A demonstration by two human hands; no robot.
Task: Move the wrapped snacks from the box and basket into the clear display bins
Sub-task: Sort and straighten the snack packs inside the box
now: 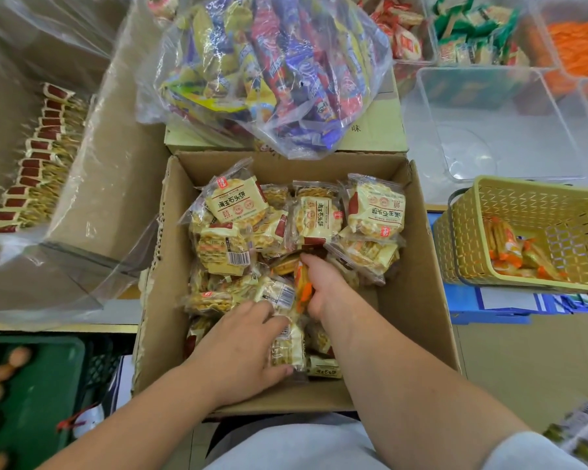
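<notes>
The right hand (pixel 323 286) pinches an orange packet (pixel 302 285), likely to pull it from the box (pixel 418 300). Just beside that grip, the left hand (pixel 241 344) holds a cracker pack (pixel 287 351).

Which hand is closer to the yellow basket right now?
Right. In the cardboard box, the right hand grips an orange packet, nearer the yellow basket; the left hand grips a cookie pack further left.

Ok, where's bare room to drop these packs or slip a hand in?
The empty clear plastic bin, between the yellow lattice basket and the stocked bins, is bare. Inside the brown cardboard box, only the near-right corner beside the right hand shows floor; elsewhere cream biscuit packs crowd it.
</notes>
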